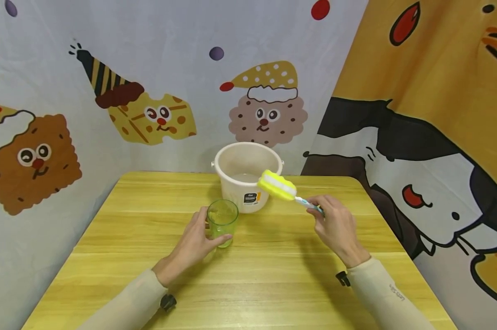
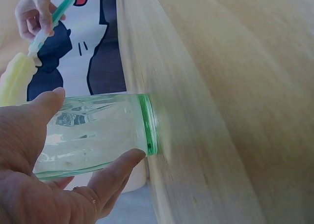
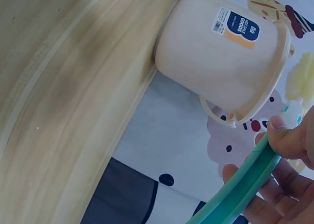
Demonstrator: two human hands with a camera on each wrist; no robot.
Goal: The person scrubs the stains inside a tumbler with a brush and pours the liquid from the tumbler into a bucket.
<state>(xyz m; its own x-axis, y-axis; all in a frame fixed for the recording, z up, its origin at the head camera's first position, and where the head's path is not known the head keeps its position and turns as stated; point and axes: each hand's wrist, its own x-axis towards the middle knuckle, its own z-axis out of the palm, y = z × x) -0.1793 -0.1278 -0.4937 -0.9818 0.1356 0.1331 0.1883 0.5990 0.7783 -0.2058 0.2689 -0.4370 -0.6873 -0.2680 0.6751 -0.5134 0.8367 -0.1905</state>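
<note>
In the head view my left hand (image 1: pixel 192 240) grips a clear green glass (image 1: pixel 222 224) round its side, thumb toward me. The left wrist view shows the green base of the glass (image 2: pixel 93 135) close against the tabletop. My right hand (image 1: pixel 335 227) pinches the handle of a sponge bottle brush (image 1: pixel 276 184), with the thumb on top and fingers below the teal handle (image 3: pixel 245 180). The brush's yellow and white sponge head points left, raised above the table, and overlaps the bucket's front right rim in the head view.
A cream plastic bucket (image 1: pixel 232 189) with a label stands at the back middle of the wooden table (image 1: pixel 248 284), just behind the glass. Some liquid seems to lie in its bottom. Cartoon-printed cloth (image 1: pixel 170 59) hangs behind the table and along both sides.
</note>
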